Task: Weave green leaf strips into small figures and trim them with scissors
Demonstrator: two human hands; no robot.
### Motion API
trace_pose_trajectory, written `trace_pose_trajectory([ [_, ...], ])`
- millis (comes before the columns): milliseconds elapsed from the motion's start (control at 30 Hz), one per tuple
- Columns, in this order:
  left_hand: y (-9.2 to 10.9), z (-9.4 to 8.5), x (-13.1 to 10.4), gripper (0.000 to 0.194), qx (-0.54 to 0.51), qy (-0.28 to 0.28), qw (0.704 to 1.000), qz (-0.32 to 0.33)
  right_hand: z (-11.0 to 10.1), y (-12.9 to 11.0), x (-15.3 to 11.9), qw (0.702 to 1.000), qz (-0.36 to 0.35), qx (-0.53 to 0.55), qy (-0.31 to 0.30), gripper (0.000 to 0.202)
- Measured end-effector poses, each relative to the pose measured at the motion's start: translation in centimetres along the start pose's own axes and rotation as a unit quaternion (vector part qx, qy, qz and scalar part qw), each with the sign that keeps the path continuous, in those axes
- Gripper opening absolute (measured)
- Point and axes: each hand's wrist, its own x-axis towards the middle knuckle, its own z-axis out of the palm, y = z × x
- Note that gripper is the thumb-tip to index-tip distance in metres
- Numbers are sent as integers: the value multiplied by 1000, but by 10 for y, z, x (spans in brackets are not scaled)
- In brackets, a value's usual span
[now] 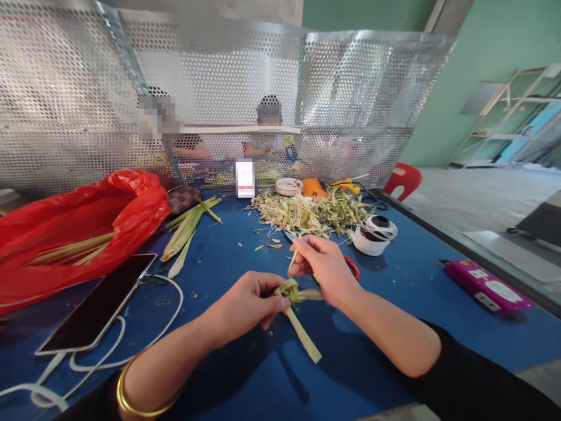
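My left hand point(252, 307) pinches a folded knot of pale green leaf strips point(288, 289) between thumb and fingers. One flat strip end point(307, 339) hangs down toward me, and another sticks out to the right under my right hand. Just above the knot, my right hand point(322, 266) is closed on a narrow leaf strip point(293, 260) that rises from it. Behind my right hand lies a pair of scissors with a red handle point(354, 268), mostly hidden by the hand.
A heap of leaf scraps point(307, 213) lies ahead, beside a spool of white cord point(374, 235). Left are a red plastic bag point(87, 234), long leaves point(184, 234), a tablet point(99, 307) and a white cable point(175, 310). A purple pack point(486, 285) sits right. People sit behind the perforated screen point(219, 76).
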Motion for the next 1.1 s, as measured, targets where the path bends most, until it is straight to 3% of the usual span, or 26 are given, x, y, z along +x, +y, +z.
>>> trace_pose_trajectory([
  [233, -2, 2, 1, 32, -22, 65, 996, -48, 4, -1, -5, 999, -17, -11, -50, 21],
  [467, 0, 11, 1, 31, -20, 57, 995, -75, 6, -1, -7, 997, -50, 0, -56, 18],
  [567, 3, 8, 1, 29, -39, 101, 992, -58, -1, -4, -2, 994, -49, -15, -92, 19],
  [633, 2, 3, 2, 28, -67, 137, 987, -48, -8, -8, 2, 987, -71, -96, -102, 25],
  [700, 1, -2, 3, 27, -99, 169, 980, -41, -16, -13, 4, 958, -115, -231, -126, 30],
  [833, -3, -9, 5, 26, -143, 199, 969, -35, -23, -19, 6, 860, -177, -432, -207, 17],
  [967, -3, -7, 7, 24, -176, 174, 967, -57, -20, -13, 8, 810, -257, -499, -168, 23],
  [1100, -1, -8, 7, 22, -235, 198, 949, -71, -20, -11, 4, 762, -374, -522, -83, 17],
])
